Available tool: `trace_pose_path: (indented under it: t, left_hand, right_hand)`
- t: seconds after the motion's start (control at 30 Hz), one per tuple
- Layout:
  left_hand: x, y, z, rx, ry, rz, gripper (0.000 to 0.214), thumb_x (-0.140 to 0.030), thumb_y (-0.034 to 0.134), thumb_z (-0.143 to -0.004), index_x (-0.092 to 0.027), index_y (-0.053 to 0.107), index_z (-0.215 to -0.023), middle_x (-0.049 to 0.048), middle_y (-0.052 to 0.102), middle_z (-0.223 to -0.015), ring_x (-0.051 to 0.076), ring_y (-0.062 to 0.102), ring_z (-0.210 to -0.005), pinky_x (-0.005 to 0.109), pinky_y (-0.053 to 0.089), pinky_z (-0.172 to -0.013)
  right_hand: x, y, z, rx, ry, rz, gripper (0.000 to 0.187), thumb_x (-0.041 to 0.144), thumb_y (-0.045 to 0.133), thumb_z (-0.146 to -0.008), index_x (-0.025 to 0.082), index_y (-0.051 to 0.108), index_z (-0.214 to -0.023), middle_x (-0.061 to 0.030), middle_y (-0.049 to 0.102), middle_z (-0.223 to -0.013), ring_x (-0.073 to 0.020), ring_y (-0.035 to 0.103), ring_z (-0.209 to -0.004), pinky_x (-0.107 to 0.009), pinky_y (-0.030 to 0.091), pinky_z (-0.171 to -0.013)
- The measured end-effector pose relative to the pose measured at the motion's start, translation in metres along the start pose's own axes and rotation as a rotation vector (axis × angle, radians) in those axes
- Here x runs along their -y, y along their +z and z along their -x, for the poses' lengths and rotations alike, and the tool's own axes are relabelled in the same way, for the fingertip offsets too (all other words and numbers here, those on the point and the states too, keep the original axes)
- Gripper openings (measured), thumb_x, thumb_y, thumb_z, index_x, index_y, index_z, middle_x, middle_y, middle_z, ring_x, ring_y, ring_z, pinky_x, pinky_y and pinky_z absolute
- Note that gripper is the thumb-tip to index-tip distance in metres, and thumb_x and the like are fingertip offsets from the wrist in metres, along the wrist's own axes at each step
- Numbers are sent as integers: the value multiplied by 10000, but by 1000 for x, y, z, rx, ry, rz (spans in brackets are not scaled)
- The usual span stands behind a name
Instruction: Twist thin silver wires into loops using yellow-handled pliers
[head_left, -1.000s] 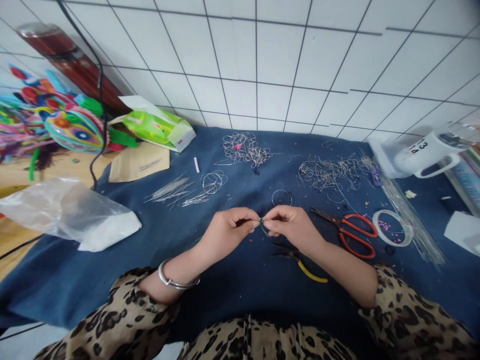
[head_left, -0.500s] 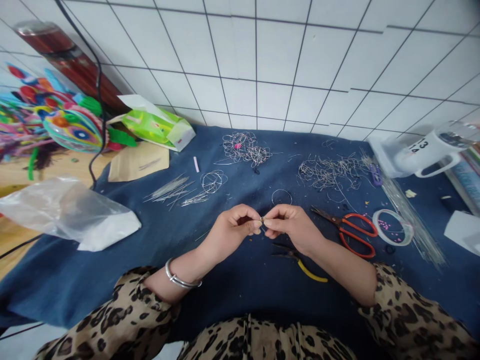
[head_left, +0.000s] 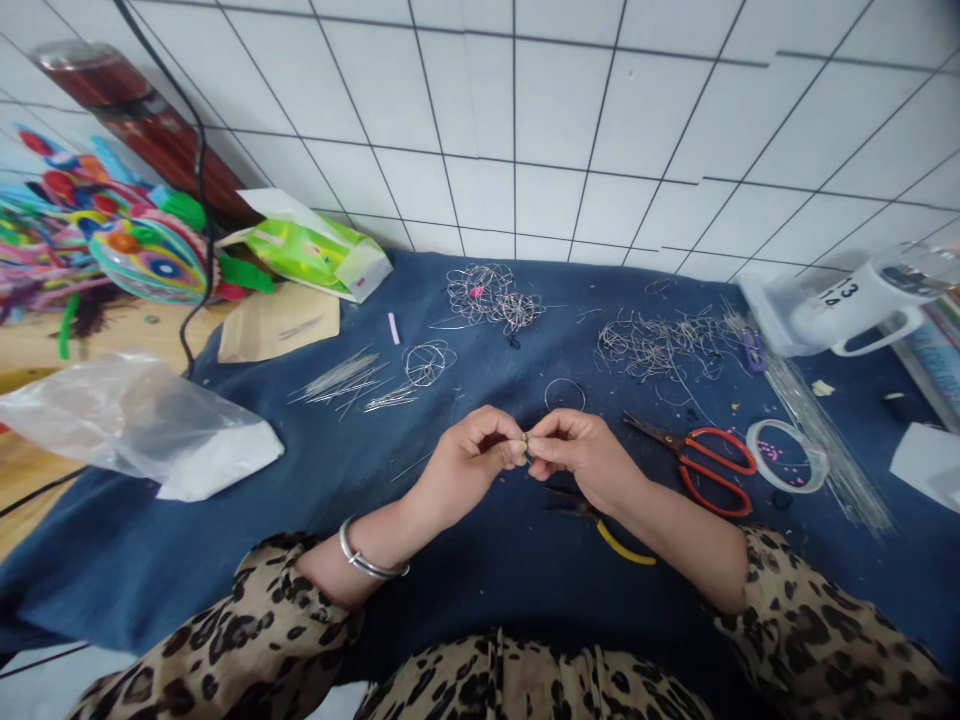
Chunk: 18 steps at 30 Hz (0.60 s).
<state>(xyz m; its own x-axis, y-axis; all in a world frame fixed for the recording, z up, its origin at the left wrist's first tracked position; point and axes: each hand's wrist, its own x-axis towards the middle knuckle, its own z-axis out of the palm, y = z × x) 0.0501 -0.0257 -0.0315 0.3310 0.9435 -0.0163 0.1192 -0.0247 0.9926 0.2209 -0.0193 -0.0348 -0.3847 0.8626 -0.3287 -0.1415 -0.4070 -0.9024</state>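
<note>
A small wire piece (head_left: 527, 447) is pinched from both sides by the fingertips of the left hand (head_left: 469, 460) and the right hand (head_left: 581, 455). Both are closed tightly on it, and it is held just above the blue-covered tabletop (head_left: 450, 580) in front of the body, apparently so that so fine a thing can be steadied. The yellow-handled pliers (head_left: 600, 520) and red scissors (head_left: 697, 462) are laid near the right hand, seemingly for easy reach, while the straight wire pins (head_left: 345, 380), a wire ring (head_left: 564, 393) and tangled wire (head_left: 491, 295) are kept farther back in separate heaps.
</note>
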Motion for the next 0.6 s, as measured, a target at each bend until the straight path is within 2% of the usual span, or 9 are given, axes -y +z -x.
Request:
trace_pose_path:
  t: [0.27,0.6]
  left_hand:
    - [2,2,0,-15,54,-89,84,-177,542,-822,-144,551,-745,9,524,-755,97,515,-648,245,445,-610]
    - [5,5,0,-18,23,-74,99,-214,532,-828,-143,535,-759,15,535,-757,105,528,-663,244,449,-624]
  right_hand:
    - [-1,1,0,-8,-3,-31,131,262,657,-711,153,595,-749,0,639,-662,-92,593,-557,-232,491,-565]
    - [0,3,1,-12,-6,-12,159,302,635,-727,156,577,-757,-8,639,-692,-94,589,-583,-242,488,-585]
